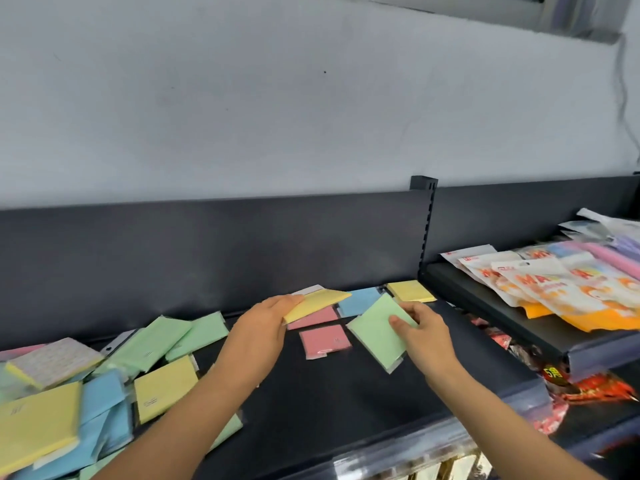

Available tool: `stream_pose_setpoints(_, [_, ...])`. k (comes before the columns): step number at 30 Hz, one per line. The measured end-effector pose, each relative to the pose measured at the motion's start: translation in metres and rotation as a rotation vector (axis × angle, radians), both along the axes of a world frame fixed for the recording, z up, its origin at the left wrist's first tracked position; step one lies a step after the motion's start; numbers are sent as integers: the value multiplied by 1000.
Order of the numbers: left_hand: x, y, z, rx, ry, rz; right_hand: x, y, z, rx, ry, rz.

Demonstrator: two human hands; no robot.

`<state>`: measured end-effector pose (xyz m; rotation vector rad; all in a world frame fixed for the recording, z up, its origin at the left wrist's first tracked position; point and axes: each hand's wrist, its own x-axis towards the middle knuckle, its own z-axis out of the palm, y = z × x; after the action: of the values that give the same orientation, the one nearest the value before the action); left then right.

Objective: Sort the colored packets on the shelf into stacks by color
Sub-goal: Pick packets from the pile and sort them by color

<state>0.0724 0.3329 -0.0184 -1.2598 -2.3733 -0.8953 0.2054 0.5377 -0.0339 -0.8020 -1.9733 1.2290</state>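
Left hand (265, 325): fingers clamped on yellow packet (317, 304), raised over pink packets (325, 341). Right hand (427, 329): pinching green packet (375, 332) low over shelf (329, 400). Probably light, thin, film-wrapped, slippery; best pinched at an edge. Mixed pile (69, 393) at left end.

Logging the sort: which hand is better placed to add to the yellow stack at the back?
Left: the left hand grips a yellow packet for the yellow stack; the right hand holds a green packet.

The black shelf (329, 403) carries pink packets (325, 341), a yellow stack (410, 291) and a mixed heap (69, 403).
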Motion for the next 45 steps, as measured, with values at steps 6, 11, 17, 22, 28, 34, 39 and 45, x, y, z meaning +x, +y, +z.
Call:
stream_pose_setpoints(6, [-23, 33, 8, -31, 36, -108, -2, 40, 43, 88, 71, -134])
stream_pose_setpoints(11, [-32, 59, 13, -129, 83, -239, -7, 58, 67, 125, 176, -234])
stream_pose_setpoints(17, [-26, 104, 4, -289, 64, -369, -2, 78, 79, 195, 217, -346])
stream_pose_setpoints(22, [-1, 129, -2, -316, 70, -510, 3, 98, 82, 188, 238, -340])
stream_pose_setpoints(28, [19, 171, -15, -420, 83, -475, 4, 135, 76, 193, 210, -261])
stream_pose_setpoints(34, [33, 214, -25, -469, 89, -437, -2, 171, 73, 132, 200, -168])
stream_pose_setpoints(39, [35, 237, -41, -626, 23, -406, -9, 188, 69, 108, 178, -106])
stream_pose_setpoints(45, [47, 247, -38, -701, -131, -359, -19, 194, 67, 93, 159, -3])
